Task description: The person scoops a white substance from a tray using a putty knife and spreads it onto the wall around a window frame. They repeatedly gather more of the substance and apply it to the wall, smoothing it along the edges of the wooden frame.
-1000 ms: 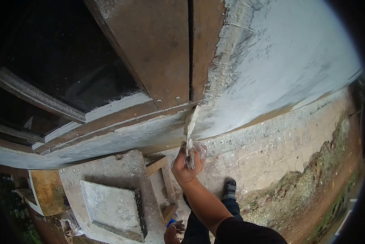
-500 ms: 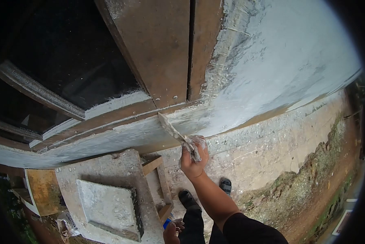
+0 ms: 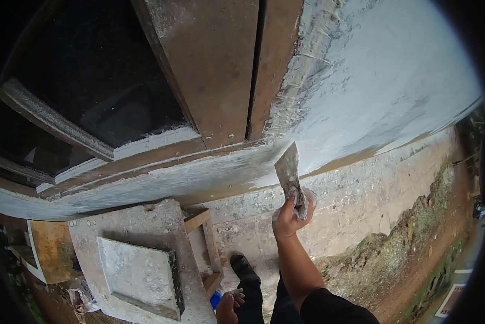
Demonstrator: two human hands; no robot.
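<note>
The right hand [image 3: 289, 213] is closed around the handle of a putty knife [image 3: 289, 168], whose blade runs up and slightly left from the fist, its tip touching the white-coated wall [image 3: 372, 92] just right of the door frame [image 3: 221, 81]. The left hand [image 3: 227, 308] hangs low by the legs, well apart from the knife, fingers loosely curled; whether it holds anything cannot be told.
</note>
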